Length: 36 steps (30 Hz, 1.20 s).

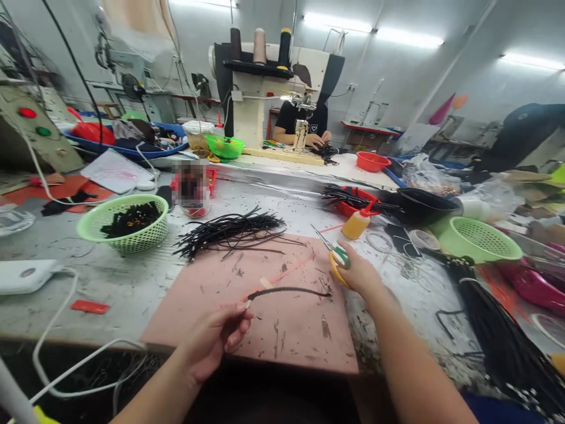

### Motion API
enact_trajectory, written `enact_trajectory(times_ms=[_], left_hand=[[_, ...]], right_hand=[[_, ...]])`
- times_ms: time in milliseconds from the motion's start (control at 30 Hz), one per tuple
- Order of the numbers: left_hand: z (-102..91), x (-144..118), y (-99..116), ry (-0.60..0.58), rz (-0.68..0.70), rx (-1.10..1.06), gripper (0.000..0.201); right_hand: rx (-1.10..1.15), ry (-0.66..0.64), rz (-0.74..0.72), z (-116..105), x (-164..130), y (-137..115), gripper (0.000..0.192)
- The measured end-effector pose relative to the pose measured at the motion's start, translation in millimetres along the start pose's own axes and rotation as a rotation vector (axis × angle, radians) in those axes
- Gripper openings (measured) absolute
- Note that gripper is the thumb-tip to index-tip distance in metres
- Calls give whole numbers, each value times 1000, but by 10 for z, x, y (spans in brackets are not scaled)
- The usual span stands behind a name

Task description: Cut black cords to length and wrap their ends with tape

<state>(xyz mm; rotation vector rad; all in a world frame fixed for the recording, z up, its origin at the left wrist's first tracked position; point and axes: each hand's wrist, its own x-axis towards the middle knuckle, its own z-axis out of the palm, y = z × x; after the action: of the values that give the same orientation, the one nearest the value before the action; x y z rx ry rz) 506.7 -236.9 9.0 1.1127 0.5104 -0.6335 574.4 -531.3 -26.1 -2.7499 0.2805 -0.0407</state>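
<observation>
- I'm seeing the left hand (220,338) over the near part of the pink mat (304,335); its fingers are pinching one end of a black cord (286,289).
- That cord is running rightward over the mat in a shallow curve.
- Right hand (359,272) is grasping the scissors (339,257) by the green and yellow handles; blades are pointing toward the far left.
- Bundle of black cords (232,231) is lying on the worktop (132,315), partly over the mat's far edge.
- Yellow bottle (355,226) is standing near the scissors.
- Left, a green basket (141,240) is holding short black pieces (132,220).
- Co-worker (289,125) is sitting behind a sewing machine (245,112).
</observation>
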Motion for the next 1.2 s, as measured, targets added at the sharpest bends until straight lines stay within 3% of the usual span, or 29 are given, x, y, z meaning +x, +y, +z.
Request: enact_trajectory(times_ms=[100,200,300,367,533,1200], left_hand=[[-56,14,-7,3,80,21,19],[-70,40,2,2,172,109,22],[-68,52,19,2,214,192,24],[-78,41,27,5,236,253,23],[-156,-36,23,31,287,333,21],[-303,-39,129,-37,300,376,22]], right_hand=[[288,-47,-140,-80,-496,-75,53],[472,-238,-373,-146,-1010,-240,47],[425,-533,-549,-161,-1309,-469,46],[361,-625,-557,-137,-1366,-605,43],[346,-615,-527,-57,-1313,-760,43],[559,-603,-564,116,-1284,-890,41]])
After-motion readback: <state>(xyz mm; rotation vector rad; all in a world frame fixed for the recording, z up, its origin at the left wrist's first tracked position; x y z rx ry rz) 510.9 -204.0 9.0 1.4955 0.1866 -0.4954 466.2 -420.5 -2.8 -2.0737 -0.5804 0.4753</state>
